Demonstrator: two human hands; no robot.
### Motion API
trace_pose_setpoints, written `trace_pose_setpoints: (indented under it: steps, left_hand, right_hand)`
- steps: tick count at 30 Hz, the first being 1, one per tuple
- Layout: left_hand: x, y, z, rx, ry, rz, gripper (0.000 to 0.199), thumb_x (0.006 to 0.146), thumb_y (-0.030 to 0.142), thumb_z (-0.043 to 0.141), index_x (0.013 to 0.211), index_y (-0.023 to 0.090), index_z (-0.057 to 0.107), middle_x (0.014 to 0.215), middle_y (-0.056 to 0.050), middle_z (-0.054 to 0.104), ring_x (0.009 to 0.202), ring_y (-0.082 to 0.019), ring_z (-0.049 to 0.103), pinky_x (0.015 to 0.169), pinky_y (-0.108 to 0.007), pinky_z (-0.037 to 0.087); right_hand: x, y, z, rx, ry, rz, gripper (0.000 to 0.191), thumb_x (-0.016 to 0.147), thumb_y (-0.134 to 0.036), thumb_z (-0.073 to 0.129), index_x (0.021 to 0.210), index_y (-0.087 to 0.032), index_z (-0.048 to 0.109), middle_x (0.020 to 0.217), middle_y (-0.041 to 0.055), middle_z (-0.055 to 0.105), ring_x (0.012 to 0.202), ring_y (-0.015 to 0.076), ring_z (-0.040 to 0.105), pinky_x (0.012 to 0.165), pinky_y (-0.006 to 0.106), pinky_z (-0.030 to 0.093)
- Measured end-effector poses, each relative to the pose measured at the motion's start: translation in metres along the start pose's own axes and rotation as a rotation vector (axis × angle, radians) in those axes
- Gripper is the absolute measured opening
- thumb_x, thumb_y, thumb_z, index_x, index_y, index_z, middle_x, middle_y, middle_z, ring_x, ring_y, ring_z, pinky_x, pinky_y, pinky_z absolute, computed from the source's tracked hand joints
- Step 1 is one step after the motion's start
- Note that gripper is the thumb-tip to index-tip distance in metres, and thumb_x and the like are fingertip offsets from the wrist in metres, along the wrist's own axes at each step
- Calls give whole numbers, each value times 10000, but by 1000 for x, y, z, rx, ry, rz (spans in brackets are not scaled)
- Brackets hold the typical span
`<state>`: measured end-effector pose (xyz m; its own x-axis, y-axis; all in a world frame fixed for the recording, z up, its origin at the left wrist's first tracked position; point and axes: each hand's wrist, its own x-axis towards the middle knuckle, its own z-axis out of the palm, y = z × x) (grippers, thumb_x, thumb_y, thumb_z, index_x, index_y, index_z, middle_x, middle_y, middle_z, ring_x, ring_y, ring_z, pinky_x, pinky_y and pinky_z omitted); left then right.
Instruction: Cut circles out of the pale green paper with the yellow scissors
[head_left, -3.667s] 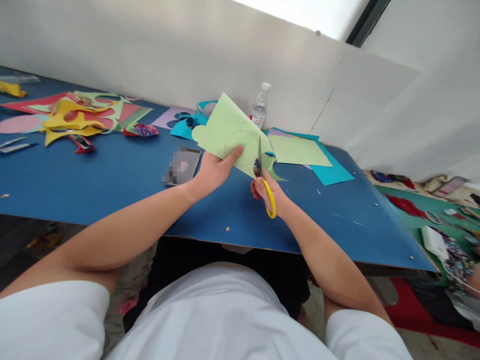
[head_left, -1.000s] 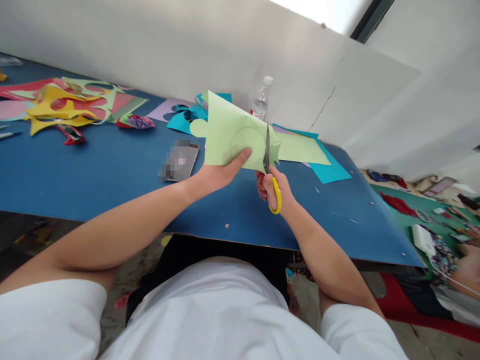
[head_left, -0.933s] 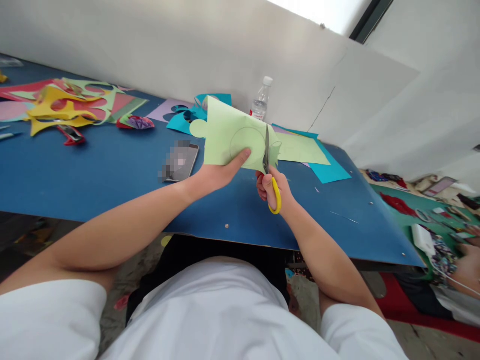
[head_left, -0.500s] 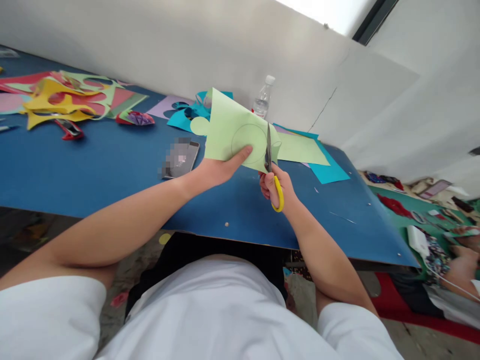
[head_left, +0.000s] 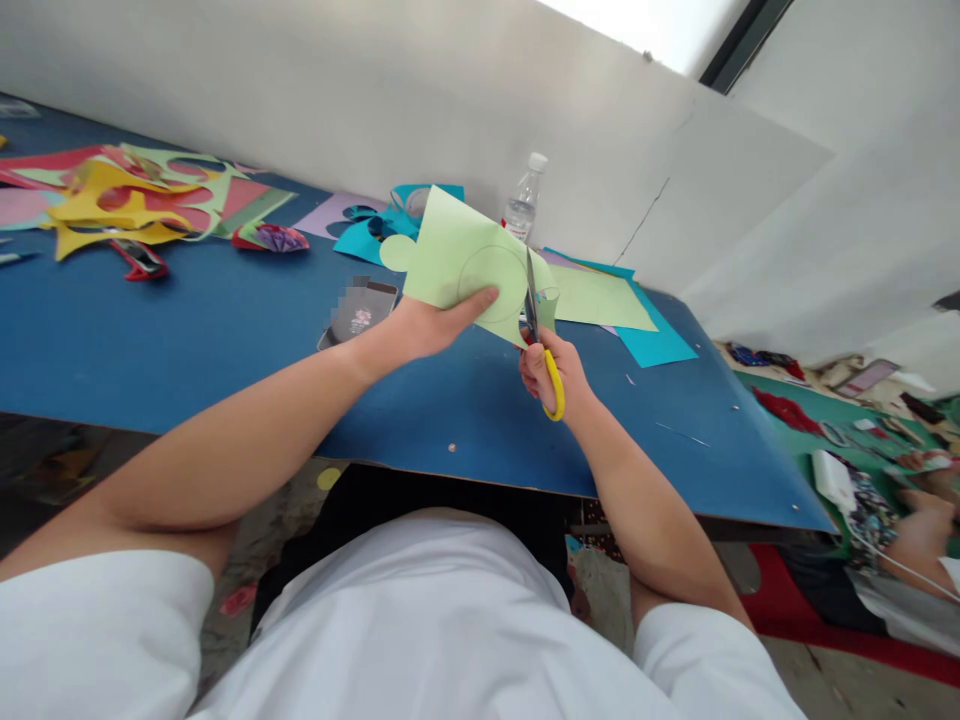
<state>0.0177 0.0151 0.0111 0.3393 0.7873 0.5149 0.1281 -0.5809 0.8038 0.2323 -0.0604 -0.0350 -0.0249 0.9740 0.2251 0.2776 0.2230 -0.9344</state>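
Note:
A pale green sheet of paper with a drawn circle is pinched in my left hand. The thumb lies on its front, inside the circle, while the other fingers are hidden behind. My right hand grips yellow-handled scissors. Their blades point upward at the sheet's right side, along the circle's right edge, where a cut strip curls away. Behind the sheet's left edge shows a pale green paper disc on the table.
On the blue table are a phone, a water bottle, cut-out paper scraps, blue scraps and green sheets over blue ones. A white wall stands behind. At right, another person's arm rests near a green table.
The paper has tilted clockwise and shifted slightly left. The scissors have moved a little left along the circle, and the cut strip at the right hangs more separate.

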Motion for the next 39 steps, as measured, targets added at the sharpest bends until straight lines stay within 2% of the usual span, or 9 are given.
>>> trace_pose_setpoints:
  steps: [4,7,13,20,30,34,39]
  left_hand:
    - [3,-2,-3,-37,-63,10,659,946,643,720,1435,201,710,1571,-120,672,1524,-339,587,1369,-474,399]
    - [4,-2,-5,-49,-71,23,673,935,674,728,1426,213,719,1548,-122,691,1508,-343,604,1360,-477,419]
    - [6,1,-11,-42,-71,18,555,922,662,766,1345,303,772,1471,-74,744,1478,-349,629,1342,-515,450]
    - [10,-1,-22,-6,-66,-35,520,891,560,828,1320,270,785,1460,-95,751,1434,-373,665,1304,-533,489]
    - [10,-3,-23,-6,-57,-32,470,889,563,823,1248,260,806,1369,-107,794,1457,-368,644,1323,-534,462]
    - [11,-5,-24,-49,-45,-47,497,861,553,857,1253,252,805,1412,-106,776,1394,-368,693,1285,-525,518]
    - [10,-3,-22,-84,-62,-51,512,885,601,828,1225,219,816,1336,-121,809,1297,-360,747,1211,-497,582]
  right_hand:
    - [0,-2,0,-9,1,-1,787,772,-996,620,989,-240,590,629,-62,439,473,99,415,431,248,361]
    - [1,-3,0,-22,-3,-3,789,778,-998,608,976,-235,590,629,-59,443,477,98,417,433,245,356]
    - [2,-4,-2,-42,-10,-14,770,794,-984,612,932,-227,586,635,-53,449,480,90,407,439,241,353]
    - [2,-9,-1,-62,-24,-12,771,783,-991,615,915,-233,568,628,-49,454,483,98,415,437,251,354]
    - [0,-11,-1,-62,-23,-9,770,785,-1001,597,893,-239,558,613,-50,441,472,101,406,430,255,367]
    - [-1,-14,-1,-66,-22,-3,778,786,-1000,598,898,-231,560,608,-54,447,469,96,407,432,259,387]
    - [-3,-15,0,-85,-14,7,777,797,-1000,582,890,-229,567,608,-43,460,454,101,414,397,257,378]
